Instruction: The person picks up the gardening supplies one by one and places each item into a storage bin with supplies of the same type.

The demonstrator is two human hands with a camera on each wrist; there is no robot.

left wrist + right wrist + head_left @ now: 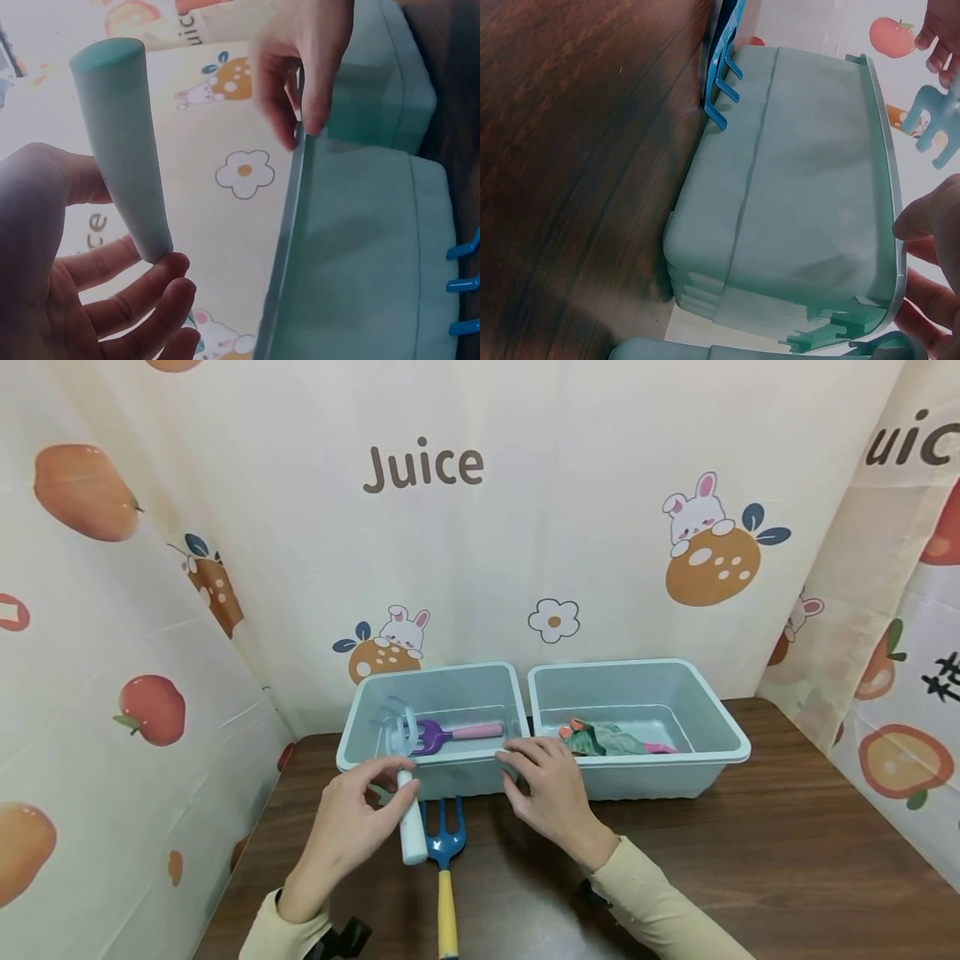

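Observation:
My left hand (348,814) pinches the pale handle (124,150) of a light blue toy garden fork (401,739), its prongs pointing away over the left bin (465,775). Inside that pale green-blue bin lies a purple fork (431,737) with a pink handle. My right hand (551,789) grips the bin's front rim near its right corner, thumb outside and fingers behind the rim in the right wrist view. On the table before the bin lies a blue fork (446,843) with a yellow handle.
A second bin (645,779) of the same colour stands close on the right, holding a crumpled green cloth-like item (607,739) with orange and pink parts. Both bins stand on a dark wooden table (810,852), in front of a printed curtain (570,527).

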